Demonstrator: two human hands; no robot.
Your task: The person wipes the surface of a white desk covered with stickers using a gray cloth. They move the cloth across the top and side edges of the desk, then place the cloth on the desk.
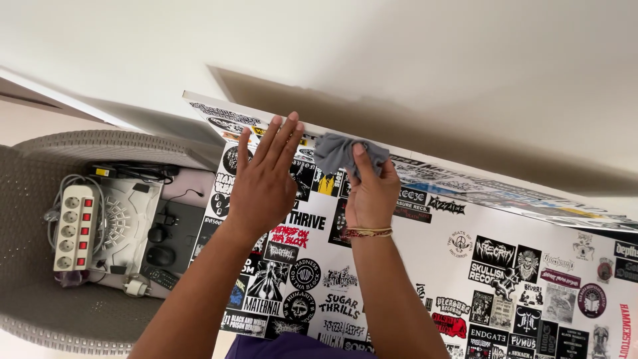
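A tall white cabinet [399, 266] covered with many stickers stands in front of me, seen from above. My left hand [266, 183] rests flat against its upper front, fingers spread and pointing up to the top edge. My right hand [369, 189] grips a crumpled grey cloth [335, 151] and presses it against the cabinet's top edge [312, 129]. A thin bracelet circles my right wrist.
To the left, a grey woven basket [40, 319] holds a white power strip with red switches [74, 227], cables, a computer mouse and a remote. White wall [399, 53] rises behind the cabinet.
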